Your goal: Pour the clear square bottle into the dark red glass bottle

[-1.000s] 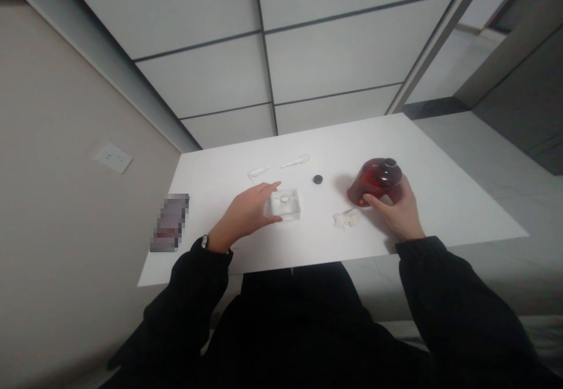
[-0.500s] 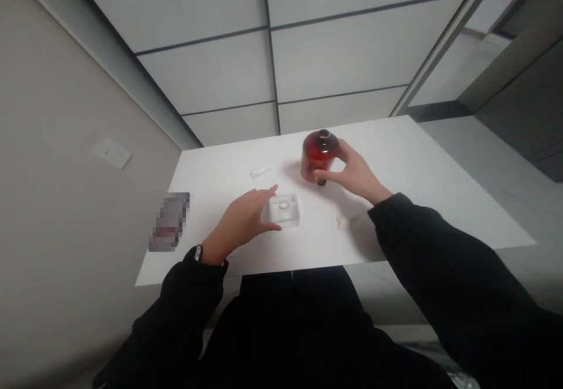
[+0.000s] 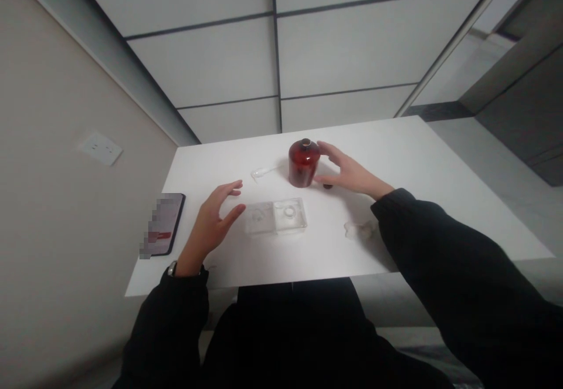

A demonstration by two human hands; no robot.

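Observation:
A dark red glass bottle (image 3: 303, 163) stands upright near the far middle of the white table (image 3: 440, 201). My right hand (image 3: 349, 172) is just to its right, fingers spread and off the glass. A clear plastic tray (image 3: 276, 217) with a small round piece in its right half lies nearer me. My left hand (image 3: 213, 220) hovers open at the tray's left end, fingers apart and not touching it. A small black cap (image 3: 327, 186) peeks out under my right hand. A clear plastic dropper (image 3: 263, 172) lies left of the bottle.
A phone (image 3: 162, 225) lies flat near the table's left edge. A small white crumpled bit (image 3: 357, 230) sits beside my right sleeve. A wall with a socket plate (image 3: 99, 148) runs along the left. Tiled floor lies beyond the table.
My right hand carried the bottle from the right side to the far middle, stood it upright and let go. My left hand drew back off the clear tray.

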